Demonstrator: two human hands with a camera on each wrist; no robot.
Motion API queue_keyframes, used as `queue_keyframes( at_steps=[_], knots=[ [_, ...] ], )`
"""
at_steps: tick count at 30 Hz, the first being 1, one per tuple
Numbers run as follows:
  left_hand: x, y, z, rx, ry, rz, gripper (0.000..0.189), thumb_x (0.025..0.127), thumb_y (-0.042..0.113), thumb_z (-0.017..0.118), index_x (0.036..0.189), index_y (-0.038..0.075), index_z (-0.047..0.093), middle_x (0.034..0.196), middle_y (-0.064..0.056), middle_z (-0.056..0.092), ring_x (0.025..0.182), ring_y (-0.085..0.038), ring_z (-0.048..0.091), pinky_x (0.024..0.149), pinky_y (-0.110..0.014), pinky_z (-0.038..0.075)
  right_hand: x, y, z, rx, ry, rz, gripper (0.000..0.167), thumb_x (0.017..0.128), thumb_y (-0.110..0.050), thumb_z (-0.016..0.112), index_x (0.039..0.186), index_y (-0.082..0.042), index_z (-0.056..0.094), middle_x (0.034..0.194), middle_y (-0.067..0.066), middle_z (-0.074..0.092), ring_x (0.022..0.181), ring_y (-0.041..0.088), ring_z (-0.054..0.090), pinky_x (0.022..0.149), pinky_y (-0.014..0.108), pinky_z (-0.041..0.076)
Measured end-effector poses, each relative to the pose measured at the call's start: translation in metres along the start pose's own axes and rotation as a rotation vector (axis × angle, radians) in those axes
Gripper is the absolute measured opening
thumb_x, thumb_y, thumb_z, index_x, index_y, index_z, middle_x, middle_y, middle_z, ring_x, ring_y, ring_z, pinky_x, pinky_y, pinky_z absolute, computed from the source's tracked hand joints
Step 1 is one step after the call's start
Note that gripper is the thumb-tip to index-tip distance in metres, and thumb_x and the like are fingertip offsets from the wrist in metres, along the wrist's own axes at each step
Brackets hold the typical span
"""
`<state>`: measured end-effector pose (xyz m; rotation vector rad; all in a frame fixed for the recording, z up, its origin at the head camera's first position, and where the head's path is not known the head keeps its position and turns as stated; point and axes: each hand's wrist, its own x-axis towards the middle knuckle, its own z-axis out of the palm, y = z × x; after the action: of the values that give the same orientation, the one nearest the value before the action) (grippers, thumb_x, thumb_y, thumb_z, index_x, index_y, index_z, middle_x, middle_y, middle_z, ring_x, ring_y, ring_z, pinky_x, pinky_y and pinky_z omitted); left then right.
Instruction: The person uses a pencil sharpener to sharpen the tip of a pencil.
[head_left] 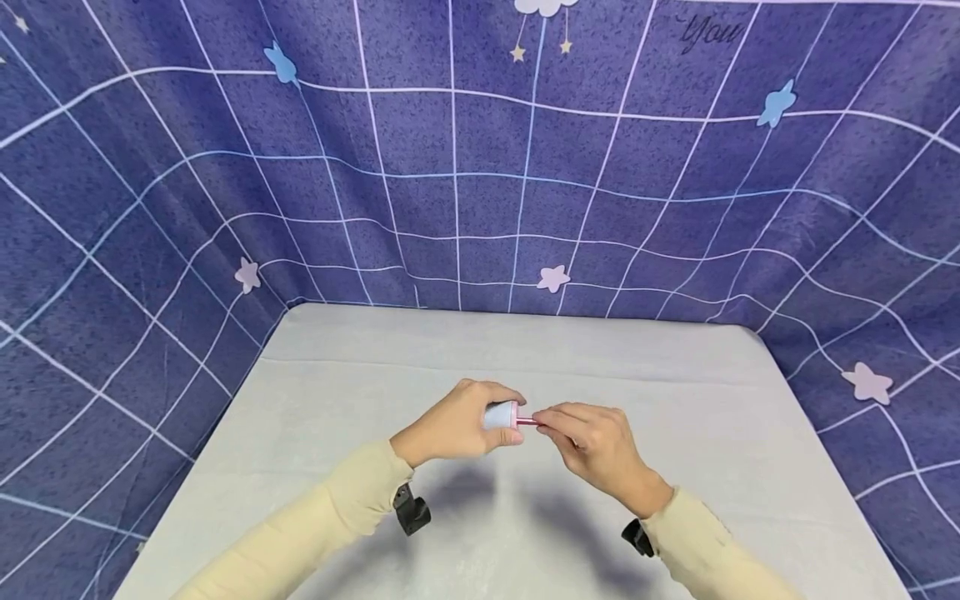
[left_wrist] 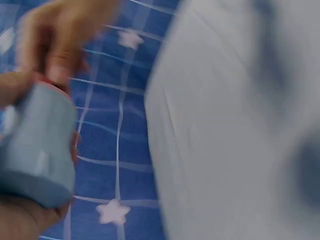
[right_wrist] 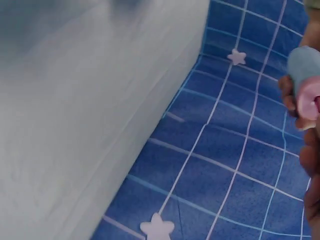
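My left hand point(head_left: 456, 422) grips a light-blue, rounded cylinder with a pink end, which looks like a pencil sharpener point(head_left: 498, 416). It lies on its side above the table, pink end to the right. A thin dark-red stick, apparently a pencil point(head_left: 527, 422), enters the middle of that end. My right hand point(head_left: 596, 442) pinches the pencil close to the opening. In the left wrist view the sharpener's blue body point(left_wrist: 42, 140) is large, with the right hand blurred above it. The right wrist view shows the pink end point(right_wrist: 307, 102) at the edge; the pencil's tip is hidden inside.
Below the hands spreads a table with a pale cloth point(head_left: 360, 358), carrying the shadows of both arms. A blue-purple curtain point(head_left: 420, 200) with grid lines and stars hangs around its back and sides. Each wrist wears a small black camera point(head_left: 412, 510).
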<state>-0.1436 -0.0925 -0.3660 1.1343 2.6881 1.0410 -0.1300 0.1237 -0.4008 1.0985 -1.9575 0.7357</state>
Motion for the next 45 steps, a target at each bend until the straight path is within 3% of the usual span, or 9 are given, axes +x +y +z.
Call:
queue_keyframes(
  at_steps=[4,10,16,19,24,30,36,41,45],
  knots=[
    [-0.005,0.0,0.011,0.188,0.051,0.164,0.047,0.078,0.027,0.076,0.115,0.002,0.064,0.103,-0.007,0.067,0.091,-0.015,0.06,0.081,-0.027,0.051,0.003,-0.014,-0.006,0.137,-0.131,0.331,0.003,0.08,-0.008,0.074,0.081,-0.011,0.074,0.07,-0.004,0.069,0.051,-0.003,0.048,0.046,0.011,0.039],
    [-0.015,-0.01,0.039,0.561,0.349,0.548,0.045,0.082,0.036,0.07,0.109,0.001,0.062,0.099,-0.006,0.064,0.088,-0.017,0.058,0.078,-0.028,0.048,0.018,-0.011,-0.023,0.697,-0.539,1.032,0.013,0.077,0.0,0.071,0.085,0.009,0.07,0.063,0.003,0.068,0.046,0.002,0.044,0.04,0.017,0.033],
    [-0.012,-0.016,0.049,0.902,0.644,0.828,0.037,0.103,0.026,0.037,0.103,0.001,0.064,0.094,-0.01,0.067,0.079,-0.021,0.061,0.07,-0.03,0.051,0.015,0.001,-0.026,1.042,-0.698,1.235,0.007,0.082,-0.007,0.065,0.079,-0.003,0.07,0.057,-0.006,0.062,0.038,0.001,0.032,0.037,0.015,0.02],
    [-0.011,-0.017,0.05,0.934,0.651,0.816,0.038,0.104,0.026,0.035,0.104,0.002,0.064,0.095,-0.01,0.067,0.08,-0.021,0.062,0.071,-0.03,0.052,0.014,0.003,-0.025,1.005,-0.706,1.207,0.007,0.082,-0.008,0.064,0.082,-0.004,0.07,0.059,-0.004,0.062,0.038,0.003,0.037,0.037,0.016,0.021],
    [-0.016,-0.018,0.049,0.807,0.541,0.656,0.04,0.096,0.034,0.049,0.109,-0.001,0.062,0.097,-0.009,0.064,0.083,-0.021,0.06,0.076,-0.03,0.05,0.014,0.0,-0.018,0.771,-0.626,1.031,0.016,0.082,-0.007,0.067,0.093,0.005,0.066,0.068,0.006,0.068,0.047,0.007,0.05,0.039,0.021,0.038],
    [-0.015,-0.011,0.035,0.568,0.412,0.401,0.05,0.078,0.033,0.074,0.113,0.0,0.061,0.102,-0.007,0.064,0.09,-0.019,0.058,0.079,-0.031,0.048,0.012,-0.005,-0.013,0.38,-0.347,0.691,0.02,0.075,-0.005,0.078,0.089,-0.011,0.066,0.078,0.0,0.07,0.061,0.002,0.059,0.053,0.022,0.049],
    [-0.01,-0.002,0.015,0.264,0.267,0.16,0.048,0.075,0.027,0.079,0.114,0.002,0.065,0.103,-0.005,0.068,0.094,-0.017,0.061,0.08,-0.029,0.05,0.006,-0.004,-0.013,0.24,-0.189,0.341,0.027,0.071,-0.002,0.08,0.094,-0.011,0.068,0.085,-0.001,0.071,0.07,0.007,0.064,0.059,0.021,0.052],
    [-0.005,0.001,0.001,0.034,0.165,-0.006,0.041,0.075,0.023,0.079,0.111,0.006,0.068,0.099,-0.004,0.07,0.083,-0.012,0.061,0.067,-0.023,0.048,0.005,0.001,-0.01,0.034,-0.061,0.048,0.012,0.088,-0.017,0.068,0.097,-0.011,0.072,0.09,0.001,0.073,0.075,0.014,0.069,0.063,0.026,0.052],
    [-0.003,0.0,-0.007,-0.132,0.099,-0.072,0.034,0.078,0.02,0.077,0.108,0.006,0.07,0.091,-0.004,0.07,0.072,-0.008,0.057,0.062,-0.02,0.048,0.008,0.003,-0.008,-0.119,0.025,-0.108,0.023,0.096,-0.025,0.055,0.098,-0.011,0.074,0.091,0.0,0.074,0.07,0.014,0.067,0.057,0.026,0.049]
  ],
)
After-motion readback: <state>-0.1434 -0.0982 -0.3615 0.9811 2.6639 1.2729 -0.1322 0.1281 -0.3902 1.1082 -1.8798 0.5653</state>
